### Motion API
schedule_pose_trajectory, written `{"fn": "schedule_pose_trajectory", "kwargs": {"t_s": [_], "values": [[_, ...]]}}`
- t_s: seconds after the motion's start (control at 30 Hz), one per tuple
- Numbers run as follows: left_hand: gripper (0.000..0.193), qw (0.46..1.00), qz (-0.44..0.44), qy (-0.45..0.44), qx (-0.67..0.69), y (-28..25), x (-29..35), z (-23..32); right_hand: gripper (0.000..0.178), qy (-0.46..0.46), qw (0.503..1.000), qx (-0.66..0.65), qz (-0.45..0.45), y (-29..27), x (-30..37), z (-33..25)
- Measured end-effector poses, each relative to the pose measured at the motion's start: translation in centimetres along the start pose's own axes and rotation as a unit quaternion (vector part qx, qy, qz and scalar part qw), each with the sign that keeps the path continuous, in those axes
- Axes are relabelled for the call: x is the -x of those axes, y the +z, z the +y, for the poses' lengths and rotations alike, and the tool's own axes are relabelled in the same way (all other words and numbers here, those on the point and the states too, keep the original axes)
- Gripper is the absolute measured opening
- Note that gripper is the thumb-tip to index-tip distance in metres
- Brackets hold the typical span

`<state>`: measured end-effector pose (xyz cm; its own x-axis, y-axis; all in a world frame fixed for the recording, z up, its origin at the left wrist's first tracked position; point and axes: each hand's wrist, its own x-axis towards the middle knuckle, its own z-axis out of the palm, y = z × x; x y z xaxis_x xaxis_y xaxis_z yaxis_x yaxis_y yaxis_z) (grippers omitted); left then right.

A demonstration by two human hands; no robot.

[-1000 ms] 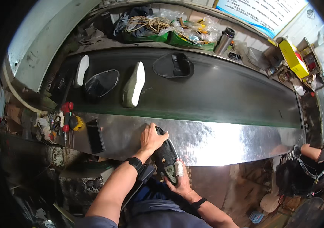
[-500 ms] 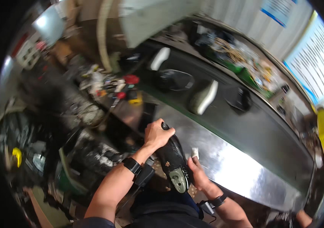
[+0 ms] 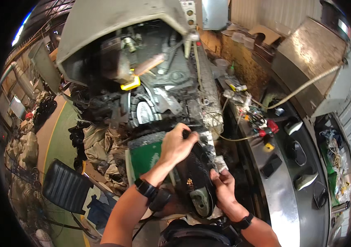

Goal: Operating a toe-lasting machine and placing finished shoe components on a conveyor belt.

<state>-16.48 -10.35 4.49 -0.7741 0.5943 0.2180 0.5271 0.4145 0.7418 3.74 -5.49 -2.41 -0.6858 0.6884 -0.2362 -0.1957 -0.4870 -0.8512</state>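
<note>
A person holds one black slip-on-style shoe (image 3: 194,173) in front of the body, above the lap, toe end pointing away and heel end toward the wearer. The left grip (image 3: 177,144) is closed over the toe end, thumb on one side and fingers wrapped across the other. The right grip (image 3: 227,191) is partly curled, thumb against the shoe's right side toward the heel; whether its fingers close underneath is hidden. Something whitish shows at its fingertips, too unclear to name.

The step in hand appears to be handling the shoe between both grips, clear of any surface. Any shift of hold would seem to call for the left grip to keep the toe steady while the right one bears the heel.

The shoe is long and narrow, its upper matt black and faintly textured. A small gold emblem sits toward the heel half, and below it is a grey-green panel with an oval mark, probably the lining seen through the opening.

Ahead of the left grip is a hooded machine (image 3: 120,20), dark inside, with a pale patterned sole shape (image 3: 144,112). To the right of the right grip runs a shiny metal tabletop (image 3: 282,201) carrying a flat dark slab (image 3: 271,165); farther right, a green shoe with a white sole (image 3: 306,180) rests on a dark belt (image 3: 307,214). Well left of the left grip stands a black-backed chair (image 3: 66,187).
</note>
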Motion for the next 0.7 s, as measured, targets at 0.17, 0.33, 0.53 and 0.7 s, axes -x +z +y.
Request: {"fn": "schedule_pose_trajectory", "kwargs": {"t_s": [0.17,0.33,0.53,0.7], "values": [[0.047,0.944,0.015,-0.160,0.289,-10.5,-4.7,-8.5,0.011,0.039,0.995,-0.059,-0.072,10.8,-5.2,3.1],[0.041,0.794,0.021,-0.229,0.562,-13.0,-0.9,-11.1,0.011,0.064,0.988,-0.123,-0.065,17.0,-8.5,4.6],[0.039,0.680,0.039,-0.295,0.670,-10.9,0.5,-13.0,0.014,0.070,0.986,-0.139,-0.053,20.2,-12.6,6.3],[0.038,0.683,0.048,-0.333,0.648,-10.1,-2.2,-15.0,0.017,0.059,0.986,-0.154,-0.016,21.3,-15.4,7.0]]}}
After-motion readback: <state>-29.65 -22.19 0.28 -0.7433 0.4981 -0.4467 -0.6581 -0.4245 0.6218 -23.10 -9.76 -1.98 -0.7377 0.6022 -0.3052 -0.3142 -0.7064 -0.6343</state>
